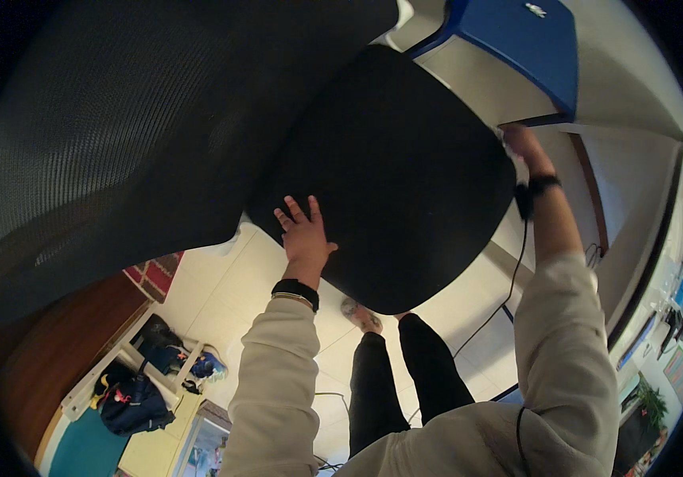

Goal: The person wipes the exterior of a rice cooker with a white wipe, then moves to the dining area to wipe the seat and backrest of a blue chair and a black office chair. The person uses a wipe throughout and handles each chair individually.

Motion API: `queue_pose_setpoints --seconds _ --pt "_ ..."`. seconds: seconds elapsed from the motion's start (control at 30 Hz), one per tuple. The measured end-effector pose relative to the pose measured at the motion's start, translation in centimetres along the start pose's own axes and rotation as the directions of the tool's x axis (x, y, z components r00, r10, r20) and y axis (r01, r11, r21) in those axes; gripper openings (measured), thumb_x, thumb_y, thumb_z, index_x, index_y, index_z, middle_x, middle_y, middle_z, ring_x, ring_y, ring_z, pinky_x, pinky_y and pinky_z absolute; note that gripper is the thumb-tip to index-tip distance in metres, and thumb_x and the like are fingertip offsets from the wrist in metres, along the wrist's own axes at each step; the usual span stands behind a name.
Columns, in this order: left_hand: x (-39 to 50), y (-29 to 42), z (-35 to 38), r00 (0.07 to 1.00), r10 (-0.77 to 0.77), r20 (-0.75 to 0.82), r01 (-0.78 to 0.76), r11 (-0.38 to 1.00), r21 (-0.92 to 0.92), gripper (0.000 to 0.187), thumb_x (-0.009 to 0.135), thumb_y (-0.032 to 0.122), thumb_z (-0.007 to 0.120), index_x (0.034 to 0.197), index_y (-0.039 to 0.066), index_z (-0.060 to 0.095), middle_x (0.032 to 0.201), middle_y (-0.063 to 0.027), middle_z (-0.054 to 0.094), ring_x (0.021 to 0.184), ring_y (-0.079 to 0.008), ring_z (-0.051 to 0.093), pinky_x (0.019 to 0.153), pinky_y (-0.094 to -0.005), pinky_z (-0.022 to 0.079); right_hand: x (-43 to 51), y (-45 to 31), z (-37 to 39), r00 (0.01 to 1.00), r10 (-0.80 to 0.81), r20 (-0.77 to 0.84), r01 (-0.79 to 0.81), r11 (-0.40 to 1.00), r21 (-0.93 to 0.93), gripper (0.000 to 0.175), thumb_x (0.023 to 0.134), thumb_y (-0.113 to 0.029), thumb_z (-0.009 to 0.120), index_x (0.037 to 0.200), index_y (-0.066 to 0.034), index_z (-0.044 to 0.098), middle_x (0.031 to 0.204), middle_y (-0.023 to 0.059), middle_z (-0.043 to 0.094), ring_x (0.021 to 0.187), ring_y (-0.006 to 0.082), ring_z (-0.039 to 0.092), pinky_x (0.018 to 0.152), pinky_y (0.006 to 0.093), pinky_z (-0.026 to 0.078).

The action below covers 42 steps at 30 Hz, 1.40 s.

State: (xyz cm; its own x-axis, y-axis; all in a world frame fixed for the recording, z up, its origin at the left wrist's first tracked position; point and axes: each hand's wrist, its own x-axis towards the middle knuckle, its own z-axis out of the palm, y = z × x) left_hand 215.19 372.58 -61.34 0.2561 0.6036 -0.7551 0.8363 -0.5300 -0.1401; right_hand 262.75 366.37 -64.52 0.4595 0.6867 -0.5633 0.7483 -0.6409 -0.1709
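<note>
A black office chair seat (401,173) fills the middle of the head view, and its black mesh backrest (150,131) covers the upper left. My left hand (306,241) lies on the near left part of the seat, fingers spread and holding nothing. At the seat's right edge is my right hand (526,148), blurred by motion. Something small and pale shows by its fingers, too blurred to name; I cannot tell whether the hand grips it. Dark bands circle both wrists, and a black cable (523,256) hangs from the right one.
A blue chair (520,53) with a small object on it stands beyond the seat. Cluttered desk surfaces (669,310) run along the right. At lower left are a dark blue bag (136,402) and shoes (207,364). My feet are on the tiled floor (222,292).
</note>
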Motion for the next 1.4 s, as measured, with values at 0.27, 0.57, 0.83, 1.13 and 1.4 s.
queue_pose_setpoints --seconds 0.27,0.57,0.83,1.13,1.4 --pt "-2.9 -2.5 0.8 0.969 0.100 -0.226 -0.174 0.924 -0.339 0.085 0.076 0.037 0.072 0.147 0.018 0.028 0.152 -0.0247 0.013 0.137 -0.0464 0.020 0.109 -0.0434 0.031 -21.0 -9.5 4.2 1.000 0.000 -0.003 0.002 0.104 0.995 0.032 0.091 -0.012 0.052 0.122 -0.0061 0.058 0.105 0.0009 0.062 0.091 0.0119 0.055 0.081 0.0270 0.044" --pt "-20.5 -10.7 -3.7 0.799 0.060 -0.598 -0.454 0.713 -0.535 0.035 0.085 0.025 0.061 0.117 0.010 0.063 0.122 -0.0185 0.058 0.117 -0.0319 0.053 0.099 -0.0377 0.042 -34.3 -9.6 -0.3 0.980 0.027 0.195 -0.193 -0.065 0.979 0.033 0.094 -0.025 0.052 0.122 -0.0083 0.058 0.101 0.0019 0.064 0.086 0.0130 0.060 0.071 0.0284 0.049" --pt "-37.6 -19.2 -11.3 0.745 -0.171 -0.644 -0.394 0.666 -0.633 0.026 0.091 0.020 0.056 0.111 0.006 0.065 0.113 -0.0170 0.063 0.109 -0.0309 0.058 0.094 -0.0368 0.045 -38.8 -7.8 -10.8 0.999 -0.030 -0.027 0.031 0.147 0.989 0.024 0.094 -0.032 0.054 0.107 -0.0136 0.063 0.084 -0.0036 0.060 0.069 0.0097 0.055 0.055 0.0241 0.043" --pt "-40.0 -25.2 -26.7 0.488 -0.217 -0.846 -0.685 0.506 -0.525 0.035 0.092 0.017 0.056 0.122 0.000 0.056 0.123 -0.0182 0.058 0.112 -0.0295 0.056 0.094 -0.0349 0.043 -37.4 -21.6 -30.4 0.841 -0.072 -0.537 0.522 0.371 0.768 0.021 0.088 -0.012 0.057 0.109 -0.0068 0.059 0.097 -0.0007 0.059 0.087 0.0087 0.053 0.078 0.0239 0.043" --pt "-36.8 -25.5 -45.4 0.213 -0.276 -0.937 -0.739 0.582 -0.339 0.053 0.087 0.030 0.063 0.129 0.001 0.048 0.122 -0.0181 0.057 0.111 -0.0326 0.055 0.091 -0.0382 0.044 -39.6 -41.1 -33.6 0.686 -0.282 -0.671 0.727 0.313 0.611 0.019 0.084 -0.011 0.062 0.103 -0.0094 0.060 0.095 0.0047 0.062 0.088 0.0140 0.058 0.079 0.0273 0.046"
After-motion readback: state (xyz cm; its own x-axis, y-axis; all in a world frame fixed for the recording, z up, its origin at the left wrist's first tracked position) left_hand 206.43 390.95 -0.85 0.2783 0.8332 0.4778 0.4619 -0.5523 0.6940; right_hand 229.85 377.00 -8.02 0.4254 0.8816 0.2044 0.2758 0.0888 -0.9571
